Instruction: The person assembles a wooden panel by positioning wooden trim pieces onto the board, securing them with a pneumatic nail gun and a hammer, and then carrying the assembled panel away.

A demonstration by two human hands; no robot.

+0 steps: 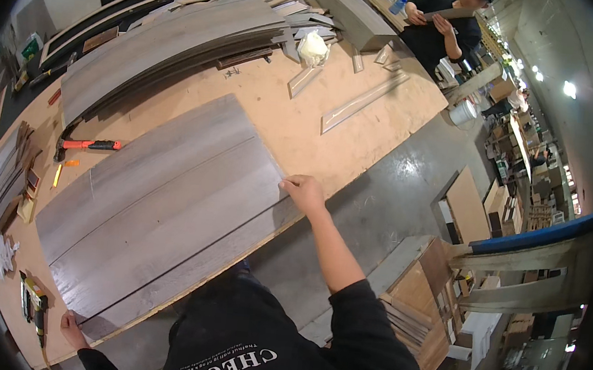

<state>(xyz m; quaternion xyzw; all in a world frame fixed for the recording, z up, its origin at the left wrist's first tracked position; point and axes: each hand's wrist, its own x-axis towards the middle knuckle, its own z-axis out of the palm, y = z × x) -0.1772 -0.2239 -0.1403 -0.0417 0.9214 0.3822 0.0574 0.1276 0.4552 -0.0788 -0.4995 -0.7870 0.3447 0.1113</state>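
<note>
Panel [166, 201] on workbench [287, 128] nr front edge, btwn worker's L hand [73, 329] at L end and R hand [304, 194] at R end, hammer [93, 145] behind panel, stacked boards [182, 42] behind hammer, bucket [462, 114] on floor [412, 175] R of bench.

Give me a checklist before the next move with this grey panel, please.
1. Right hand on the wood-grain panel: ok, at its right edge.
2. Left hand on the panel: ok, at its left edge.
3. Claw hammer clear of the panel: cannot tell; its handle ends near the edge.
4. Yellow-and-black tool off the panel: ok, left of it.
5. Near seam closed: cannot tell; it shows as a dark line.
</note>
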